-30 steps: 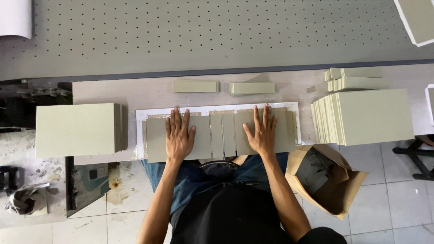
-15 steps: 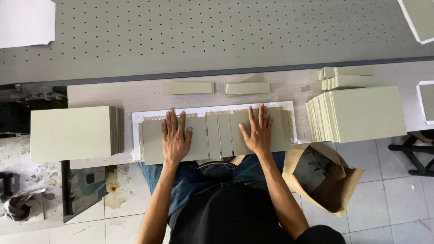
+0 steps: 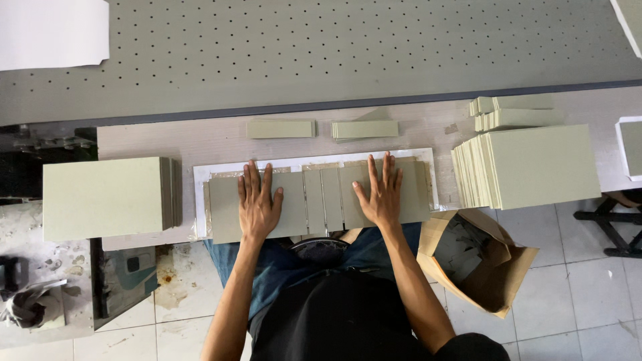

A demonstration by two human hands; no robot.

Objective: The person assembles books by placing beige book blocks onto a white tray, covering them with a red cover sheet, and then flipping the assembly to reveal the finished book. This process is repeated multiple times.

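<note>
Hardly anything has shifted over the last second: both hands rest where they were, flat on the row of boards, and only the view has drifted a little, bringing more of a white sheet (image 3: 52,32) into the top left corner. Left hand (image 3: 257,204) lies palm down on the wide grey-green board (image 3: 226,210) at the left end of the row, its fingers (image 3: 256,179) spread open and gripping nothing. Right hand (image 3: 380,195) lies the same way on the boards at the right end (image 3: 418,194), fingers straight and slightly fanned. Between the two hands sit narrow strips (image 3: 322,200) of the same board, side by side. All of these lie on a white backing sheet (image 3: 200,175) at the near edge of the counter (image 3: 200,139), right in front of the person. Beyond the row, two small stacks of short strips (image 3: 281,128) and (image 3: 365,129) lie apart from each other. A thick stack of boards (image 3: 107,197) stands to the left, and a fanned stack of boards (image 3: 535,167) to the right, with smaller piles (image 3: 511,112) behind it. On the tiled floor beside the person's right arm stands an open brown paper bag (image 3: 481,264).
</note>
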